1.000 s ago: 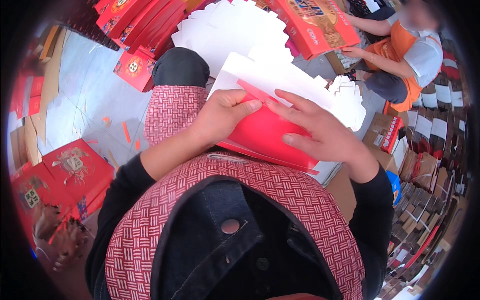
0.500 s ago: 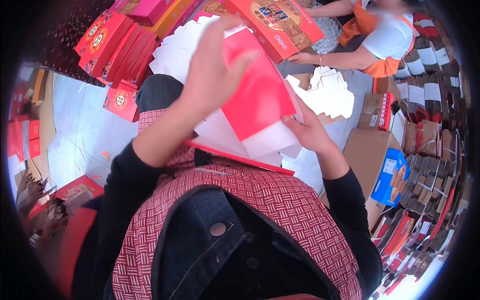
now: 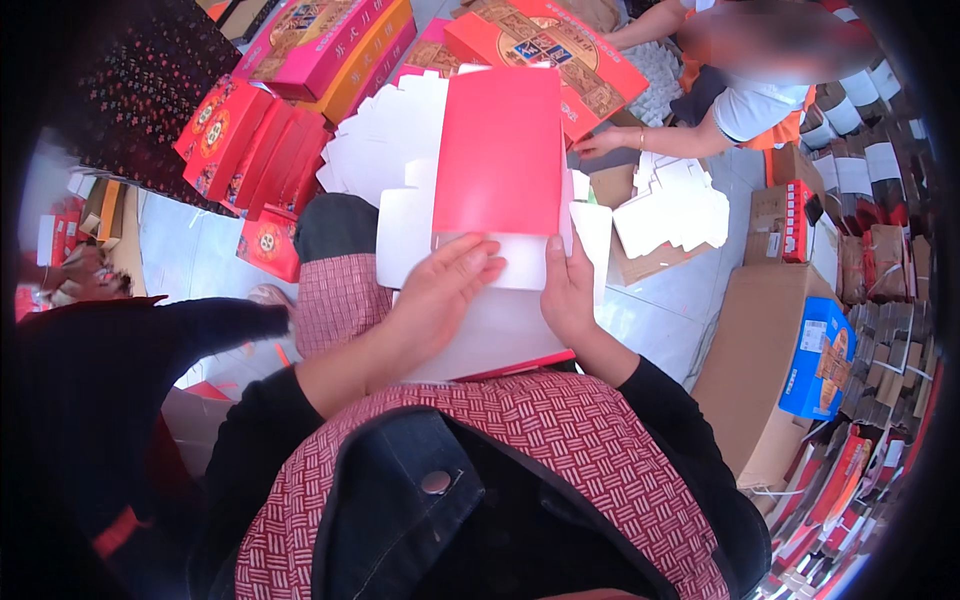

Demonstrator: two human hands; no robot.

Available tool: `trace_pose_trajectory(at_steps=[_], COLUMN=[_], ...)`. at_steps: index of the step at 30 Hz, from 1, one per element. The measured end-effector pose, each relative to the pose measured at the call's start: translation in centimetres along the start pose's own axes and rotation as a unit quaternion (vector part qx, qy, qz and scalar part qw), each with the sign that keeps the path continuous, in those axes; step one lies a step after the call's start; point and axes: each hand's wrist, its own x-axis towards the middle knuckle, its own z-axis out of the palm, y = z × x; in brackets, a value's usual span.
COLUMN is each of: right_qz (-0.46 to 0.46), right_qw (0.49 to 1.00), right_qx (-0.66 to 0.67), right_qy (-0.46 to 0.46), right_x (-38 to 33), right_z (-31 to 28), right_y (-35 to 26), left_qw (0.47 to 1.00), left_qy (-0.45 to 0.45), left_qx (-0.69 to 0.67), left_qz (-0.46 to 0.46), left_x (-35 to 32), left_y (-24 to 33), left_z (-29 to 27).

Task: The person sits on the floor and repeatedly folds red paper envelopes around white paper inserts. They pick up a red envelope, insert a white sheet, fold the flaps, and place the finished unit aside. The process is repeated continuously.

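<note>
The left hand (image 3: 440, 290) is pressing flat, fingers spread, on the white lower flap of a flat red-and-white die-cut cardboard box blank (image 3: 497, 155) lying over the lap, while the right hand (image 3: 567, 290) is pinching its right edge with curled fingers. The blank looks light, thin and easily creased, best gripped along its edges. Its long axis is running straight away from the person, red panel farthest.

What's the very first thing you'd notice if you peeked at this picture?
A bright red card flap stands up in the middle, part of a flat red and white box blank lying on the person's lap, with the left hand pressing on its white part and the right hand at its right edge. Behind it, upper left, colourful red and pink gift boxes are piled up, and a blue carton sits on the right.
</note>
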Motion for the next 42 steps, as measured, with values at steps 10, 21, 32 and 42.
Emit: trace_pose_trajectory(at_steps=[10, 21, 32, 42], right_qz=[0.203, 0.222, 0.296, 0.204], right_qw=[0.869, 0.931, 0.871, 0.945], right_qx=[0.430, 0.290, 0.390, 0.250], right_qy=[-0.138, 0.004, -0.041, -0.056], right_x=[0.4, 1.8, 1.4, 1.4], right_z=[-3.3, -1.7, -1.8, -0.6], right_y=[0.0, -1.3, -0.8, -1.5], left_qw=[0.998, 0.998, 0.997, 0.997], left_qy=[-0.022, 0.012, -0.002, -0.020], left_qx=[-0.051, -0.050, -0.078, -0.070], left_qz=[0.022, 0.039, 0.010, 0.026], left_x=[4.7, 4.0, 4.1, 3.9], left_y=[-2.9, -3.9, -4.2, -4.2], left_z=[0.5, 1.9, 0.9, 0.6])
